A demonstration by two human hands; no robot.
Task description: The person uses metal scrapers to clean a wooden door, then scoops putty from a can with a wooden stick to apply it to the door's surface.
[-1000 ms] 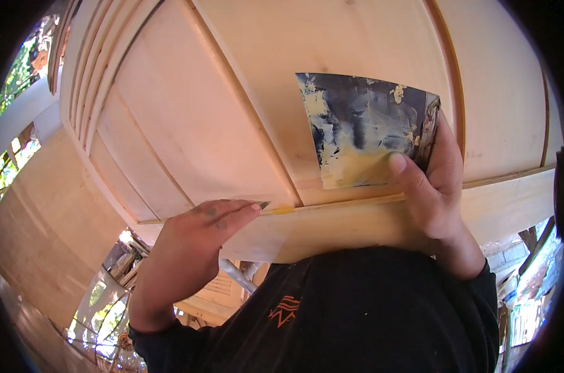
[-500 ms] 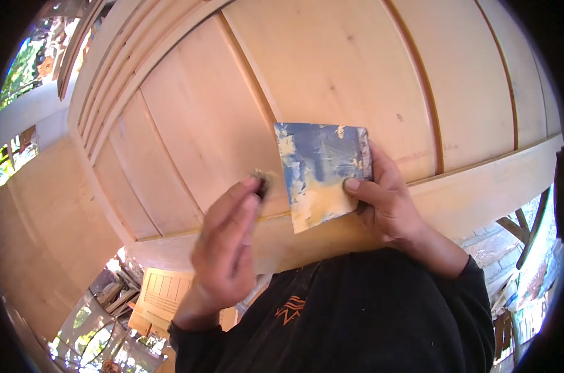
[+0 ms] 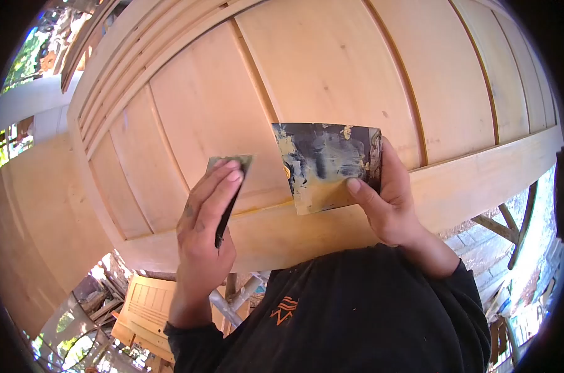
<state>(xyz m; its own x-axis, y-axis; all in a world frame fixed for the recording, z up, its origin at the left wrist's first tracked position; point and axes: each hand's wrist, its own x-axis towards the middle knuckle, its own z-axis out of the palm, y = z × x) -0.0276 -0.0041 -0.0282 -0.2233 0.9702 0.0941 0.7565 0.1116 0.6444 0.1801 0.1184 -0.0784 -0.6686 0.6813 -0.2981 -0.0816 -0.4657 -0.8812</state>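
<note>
My left hand (image 3: pixel 208 224) is closed around a thin, dark-edged scraper (image 3: pixel 230 198), its fingertips pressed on the flat face near the top edge. My right hand (image 3: pixel 391 202) grips a dark rectangular plate (image 3: pixel 332 152) by its right side, with the thumb on the front. Cream-coloured paste is smeared over the plate, thickest along its bottom and left edge. Both tools are above a large pale wooden panel (image 3: pixel 332 68) with upright grooves. A gap separates the scraper from the plate.
Slats (image 3: pixel 148 46) run along the panel's upper left. A smaller slatted wooden piece (image 3: pixel 148 308) lies below at the left. Plywood (image 3: pixel 33 230) stands at the far left. Wooden supports (image 3: pixel 506 227) show under the panel at the right.
My left hand has moved left and down and turned, so the scraper's face now shows. The plate has tilted and looks darker. The view has shifted a little over the panel.
</note>
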